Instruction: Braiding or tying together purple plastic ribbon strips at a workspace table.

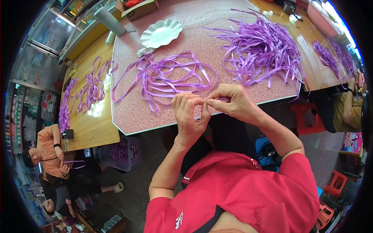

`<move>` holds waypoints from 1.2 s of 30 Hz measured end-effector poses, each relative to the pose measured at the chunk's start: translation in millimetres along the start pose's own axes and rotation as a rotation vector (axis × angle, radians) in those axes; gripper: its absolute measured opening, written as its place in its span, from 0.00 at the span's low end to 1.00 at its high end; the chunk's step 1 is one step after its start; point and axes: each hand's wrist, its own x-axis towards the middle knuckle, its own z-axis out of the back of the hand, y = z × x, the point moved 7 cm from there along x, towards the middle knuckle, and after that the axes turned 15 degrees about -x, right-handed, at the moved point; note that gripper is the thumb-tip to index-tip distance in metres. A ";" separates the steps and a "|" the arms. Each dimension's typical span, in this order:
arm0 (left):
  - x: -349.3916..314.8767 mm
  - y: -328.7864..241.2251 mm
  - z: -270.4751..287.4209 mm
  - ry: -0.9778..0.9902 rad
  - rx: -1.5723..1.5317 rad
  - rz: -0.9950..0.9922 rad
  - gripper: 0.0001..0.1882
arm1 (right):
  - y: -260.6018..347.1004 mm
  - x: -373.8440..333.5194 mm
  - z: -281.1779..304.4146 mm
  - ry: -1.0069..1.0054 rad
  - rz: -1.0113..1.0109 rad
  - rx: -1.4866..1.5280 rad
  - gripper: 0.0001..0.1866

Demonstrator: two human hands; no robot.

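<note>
On the speckled pink table (202, 50) I see both hands meeting at its near edge: left hand (189, 114) and right hand (231, 101) pinch shut on one purple ribbon (171, 75).

**Table Surface and Contents**

The speckled pink table (182, 58) adjoins wooden table sections at 9 and 3 o'clock. A tangled purple ribbon loop (167, 77) lies at centre. A pile of cut purple ribbon strips (264, 50) lies at 2 o'clock. A white scalloped plate (161, 33) rests at 12 o'clock.
</note>
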 end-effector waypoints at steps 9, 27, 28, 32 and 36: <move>-0.4 -0.1 -3.0 -0.008 -0.020 -0.004 0.12 | 5.2 -1.5 5.9 0.007 -0.031 -0.016 0.09; -2.4 12.1 -6.5 -0.019 -0.208 0.188 0.10 | -13.4 -2.2 -1.3 0.106 -0.125 0.180 0.09; -2.7 12.5 -5.5 -0.020 -0.208 0.188 0.10 | -21.1 -2.4 -3.8 0.119 -0.168 0.253 0.09; -0.9 12.6 -3.0 0.018 -0.247 0.234 0.10 | -30.0 -1.7 -1.0 0.107 -0.258 0.284 0.09; 8.3 1.4 -2.7 0.136 0.029 0.051 0.13 | -23.6 -1.3 -0.6 0.102 -0.255 0.269 0.09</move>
